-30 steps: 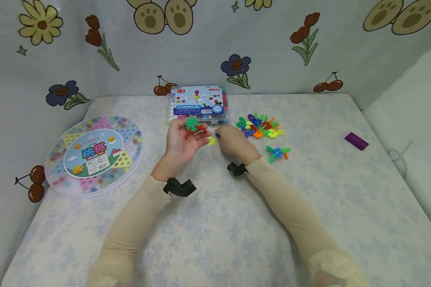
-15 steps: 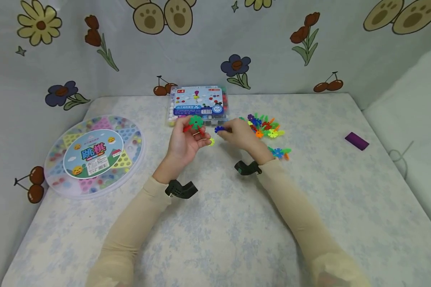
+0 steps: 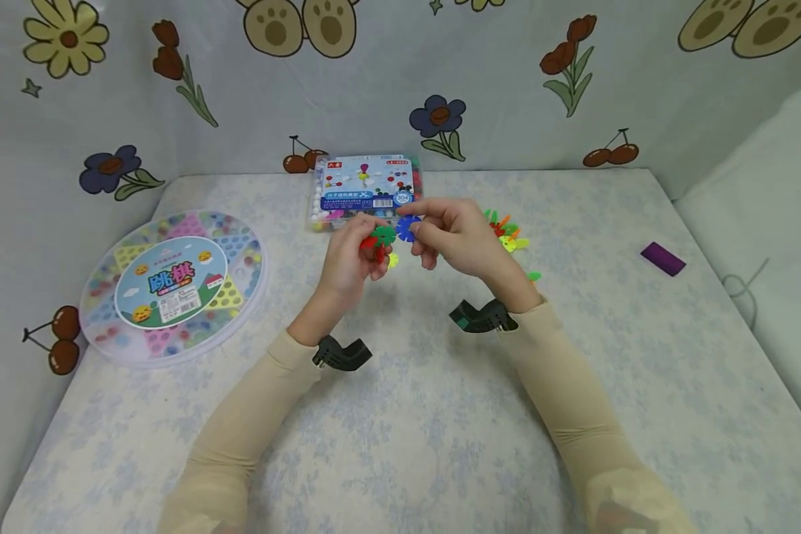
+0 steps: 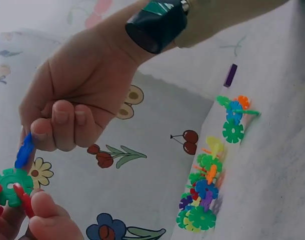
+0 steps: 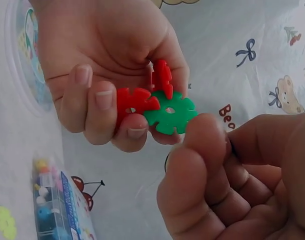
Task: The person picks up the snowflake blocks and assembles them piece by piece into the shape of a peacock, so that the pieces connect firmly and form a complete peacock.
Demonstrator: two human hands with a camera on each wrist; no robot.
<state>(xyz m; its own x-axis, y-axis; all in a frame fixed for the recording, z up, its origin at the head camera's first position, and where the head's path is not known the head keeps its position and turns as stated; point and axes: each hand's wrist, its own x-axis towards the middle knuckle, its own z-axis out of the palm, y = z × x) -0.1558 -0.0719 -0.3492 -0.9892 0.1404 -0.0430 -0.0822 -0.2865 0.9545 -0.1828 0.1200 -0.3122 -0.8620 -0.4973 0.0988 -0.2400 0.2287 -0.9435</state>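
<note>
My left hand (image 3: 344, 261) grips a small built piece: a green notched snowflake disc (image 5: 173, 114) with red discs (image 5: 135, 101) slotted into it. Between thumb and index finger, my right hand (image 3: 469, 241) pinches a single blue snowflake disc (image 3: 407, 228). Blue and green discs are held close together at their edges; whether they touch I cannot tell. In the right wrist view the right fingers hide the blue disc. A yellow disc (image 3: 393, 260) lies on the table just behind the left fingers.
A heap of coloured snowflake discs (image 4: 205, 190) lies right of the hands, partly covered by the right hand in the head view. Near it is a joined blue-green-orange piece (image 4: 234, 115). A clear-lidded box (image 3: 367, 185), round game case (image 3: 173, 285) and purple block (image 3: 664, 259) stand around.
My right hand has lifted the blue disc off the table area and turned it to face the camera, beside the green disc. My left hand has shifted slightly right, its fingers closing more around the piece.
</note>
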